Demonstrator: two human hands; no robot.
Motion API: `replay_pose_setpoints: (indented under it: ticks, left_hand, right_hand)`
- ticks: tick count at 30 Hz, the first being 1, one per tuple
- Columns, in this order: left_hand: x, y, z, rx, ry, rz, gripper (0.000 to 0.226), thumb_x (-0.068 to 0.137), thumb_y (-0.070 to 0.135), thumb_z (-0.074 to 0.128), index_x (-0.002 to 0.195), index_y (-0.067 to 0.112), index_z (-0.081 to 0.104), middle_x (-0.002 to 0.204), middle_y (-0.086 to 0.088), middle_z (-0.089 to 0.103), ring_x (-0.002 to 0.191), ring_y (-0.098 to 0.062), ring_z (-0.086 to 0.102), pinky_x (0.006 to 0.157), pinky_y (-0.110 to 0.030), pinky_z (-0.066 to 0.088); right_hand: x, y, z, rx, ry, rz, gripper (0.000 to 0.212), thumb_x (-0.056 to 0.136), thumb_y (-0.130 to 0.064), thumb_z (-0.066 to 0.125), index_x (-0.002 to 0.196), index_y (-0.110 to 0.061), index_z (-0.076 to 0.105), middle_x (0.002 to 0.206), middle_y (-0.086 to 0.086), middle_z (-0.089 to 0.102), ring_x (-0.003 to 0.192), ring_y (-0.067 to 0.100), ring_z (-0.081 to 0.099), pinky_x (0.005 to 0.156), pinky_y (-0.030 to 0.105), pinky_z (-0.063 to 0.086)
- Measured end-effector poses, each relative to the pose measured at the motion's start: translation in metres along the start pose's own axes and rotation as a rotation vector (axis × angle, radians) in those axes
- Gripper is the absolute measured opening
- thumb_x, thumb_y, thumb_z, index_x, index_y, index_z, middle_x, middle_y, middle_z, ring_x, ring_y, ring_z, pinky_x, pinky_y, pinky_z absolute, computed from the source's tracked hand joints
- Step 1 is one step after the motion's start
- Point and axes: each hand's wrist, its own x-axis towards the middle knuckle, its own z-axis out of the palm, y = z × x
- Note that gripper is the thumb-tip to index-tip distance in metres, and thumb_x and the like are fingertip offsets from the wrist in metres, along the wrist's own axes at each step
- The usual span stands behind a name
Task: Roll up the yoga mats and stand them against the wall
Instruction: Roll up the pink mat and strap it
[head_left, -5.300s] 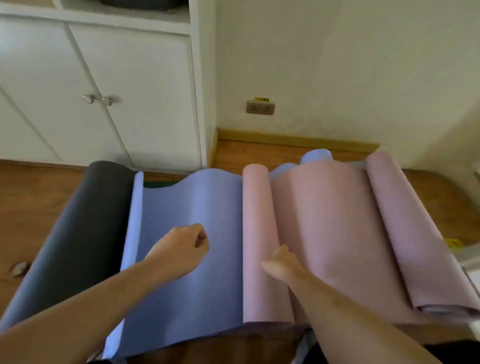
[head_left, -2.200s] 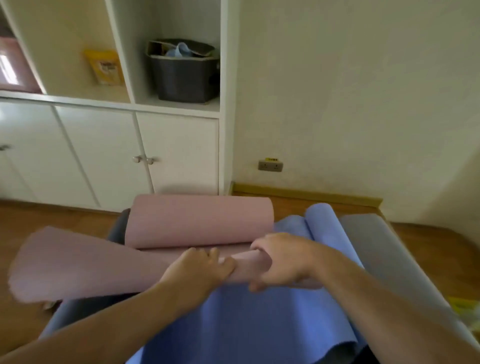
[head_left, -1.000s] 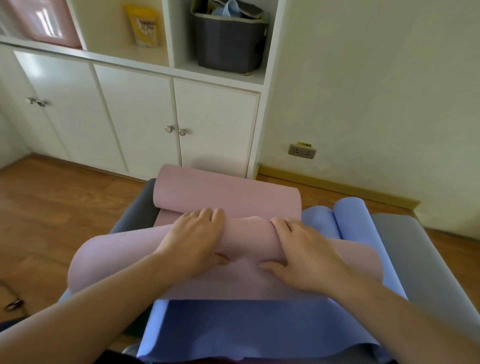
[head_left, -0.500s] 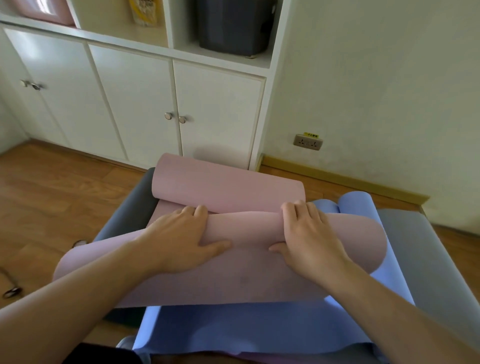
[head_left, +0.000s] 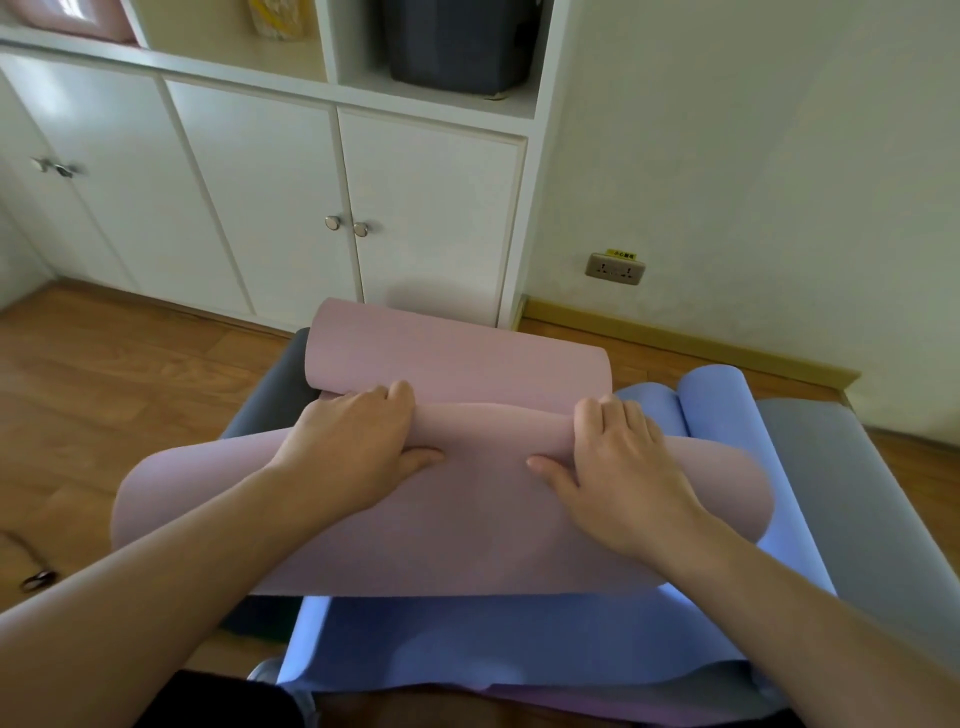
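Note:
A pink yoga mat (head_left: 467, 530) lies crosswise on top of a blue mat (head_left: 519, 639), its far end curled up into a loose roll (head_left: 457, 353). Both hands are on a small fold of the pink mat in the middle. My left hand (head_left: 358, 447) grips the fold on the left, fingers over the top and thumb on the near side. My right hand (head_left: 618, 462) grips it the same way on the right. A grey mat (head_left: 857, 519) lies under the blue one at the right, and a dark grey mat (head_left: 270, 395) shows at the left.
White cabinet doors (head_left: 426, 218) stand just behind the mats, with a dark bin (head_left: 457, 41) on the shelf above. A bare wall (head_left: 753, 156) with a socket (head_left: 615, 268) is at the right. On the wooden floor at the left lies a small metal object (head_left: 36, 579).
The pink mat was turned crosswise over the blue one. In the last second my hands slid apart along the fold and pushed it toward the far roll.

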Motion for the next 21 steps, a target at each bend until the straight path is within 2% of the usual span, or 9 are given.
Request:
replay_pose_setpoints:
  ticks: [4, 8, 10, 13, 15, 17, 19, 21]
  left_hand:
    - [-0.009, -0.007, 0.004, -0.014, -0.017, 0.060, 0.062, 0.085, 0.087, 0.044, 0.099, 0.027, 0.035, 0.104, 0.004, 0.060, 0.093, -0.017, 0.060, 0.076, -0.033, 0.050]
    - [-0.015, -0.009, 0.004, 0.004, -0.109, 0.058, 0.073, 0.075, 0.093, 0.052, 0.099, 0.027, 0.032, 0.101, 0.006, 0.043, 0.093, -0.016, 0.047, 0.084, -0.032, 0.046]
    - [-0.016, -0.009, 0.006, 0.013, -0.115, 0.038, 0.075, 0.072, 0.092, 0.059, 0.098, 0.027, 0.034, 0.100, 0.006, 0.046, 0.096, -0.017, 0.053, 0.079, -0.032, 0.044]
    - [-0.014, -0.008, 0.004, 0.085, -0.096, 0.019, 0.068, 0.074, 0.091, 0.058, 0.092, 0.028, 0.044, 0.097, 0.008, 0.064, 0.091, -0.016, 0.065, 0.070, -0.033, 0.046]
    - [-0.012, -0.008, 0.001, 0.156, -0.108, 0.032, 0.060, 0.081, 0.089, 0.053, 0.082, 0.030, 0.045, 0.088, 0.009, 0.065, 0.086, -0.016, 0.068, 0.065, -0.032, 0.044]
    - [-0.014, -0.008, -0.001, 0.186, -0.152, 0.051, 0.060, 0.087, 0.088, 0.046, 0.075, 0.029, 0.041, 0.078, 0.009, 0.056, 0.084, -0.016, 0.067, 0.065, -0.031, 0.043]
    - [-0.015, -0.012, 0.002, 0.188, -0.233, 0.106, 0.060, 0.089, 0.087, 0.039, 0.077, 0.029, 0.046, 0.075, 0.009, 0.050, 0.076, -0.015, 0.062, 0.066, -0.031, 0.047]
    - [-0.019, -0.019, 0.004, 0.127, -0.338, 0.154, 0.064, 0.085, 0.091, 0.033, 0.086, 0.030, 0.050, 0.076, 0.010, 0.053, 0.069, -0.010, 0.056, 0.068, -0.030, 0.049]
  right_hand:
    - [-0.002, 0.006, -0.001, -0.048, -0.038, -0.033, 0.052, 0.096, -0.074, 0.034, 0.099, -0.022, 0.035, 0.105, 0.005, 0.053, 0.088, 0.019, 0.033, 0.078, 0.036, 0.031]
    - [-0.005, 0.003, 0.000, -0.068, -0.102, -0.056, 0.060, 0.089, -0.082, 0.037, 0.099, -0.023, 0.035, 0.104, 0.000, 0.046, 0.090, 0.019, 0.037, 0.080, 0.035, 0.032]
    - [-0.006, 0.000, 0.000, -0.075, -0.131, -0.073, 0.065, 0.084, -0.085, 0.049, 0.100, -0.022, 0.038, 0.103, -0.001, 0.045, 0.092, 0.019, 0.041, 0.081, 0.033, 0.033]
    - [-0.003, -0.001, -0.004, -0.065, -0.138, -0.075, 0.063, 0.083, -0.082, 0.062, 0.096, -0.024, 0.042, 0.098, -0.003, 0.055, 0.088, 0.019, 0.053, 0.073, 0.032, 0.036]
    - [-0.002, 0.001, -0.004, -0.084, -0.166, -0.065, 0.059, 0.087, -0.082, 0.057, 0.094, -0.025, 0.043, 0.093, -0.005, 0.063, 0.082, 0.020, 0.061, 0.065, 0.035, 0.041]
    - [-0.001, 0.003, -0.004, -0.099, -0.206, -0.090, 0.057, 0.091, -0.083, 0.050, 0.093, -0.026, 0.045, 0.089, -0.006, 0.067, 0.081, 0.021, 0.066, 0.066, 0.039, 0.049]
    - [-0.001, 0.006, -0.003, -0.073, -0.272, -0.130, 0.057, 0.092, -0.083, 0.046, 0.092, -0.025, 0.047, 0.087, -0.005, 0.067, 0.080, 0.021, 0.065, 0.071, 0.041, 0.053]
    - [-0.003, 0.010, -0.004, -0.021, -0.349, -0.186, 0.058, 0.092, -0.083, 0.045, 0.095, -0.026, 0.046, 0.084, -0.006, 0.064, 0.078, 0.019, 0.062, 0.073, 0.042, 0.053]
